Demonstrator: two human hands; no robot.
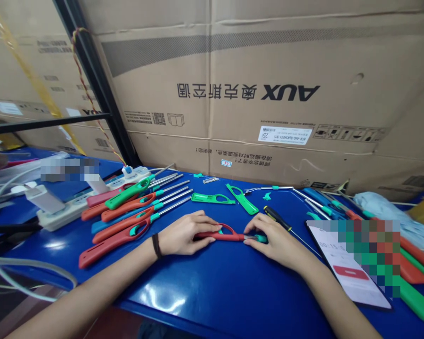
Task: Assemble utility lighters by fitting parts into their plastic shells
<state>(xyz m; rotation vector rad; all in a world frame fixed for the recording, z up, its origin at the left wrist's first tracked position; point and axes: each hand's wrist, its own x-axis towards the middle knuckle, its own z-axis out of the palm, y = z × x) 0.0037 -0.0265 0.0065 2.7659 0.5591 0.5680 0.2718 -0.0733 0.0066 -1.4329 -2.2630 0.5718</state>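
My left hand [183, 234] grips the handle end of a red long-nosed lighter [226, 233] lying on the blue table [212, 287]. My right hand [273, 240] pinches the lighter's teal collar at its other end. Both hands rest on the table near its middle. A black band circles my left wrist.
A row of red and green assembled lighters [127, 216] with metal tubes lies left. Two green handle shells [212, 198] and a black-and-yellow screwdriver [281, 220] lie behind the hands. More lighter parts [413, 268] and a phone [349, 268] sit right. A power strip [70, 207] and cardboard boxes [268, 94] stand behind.
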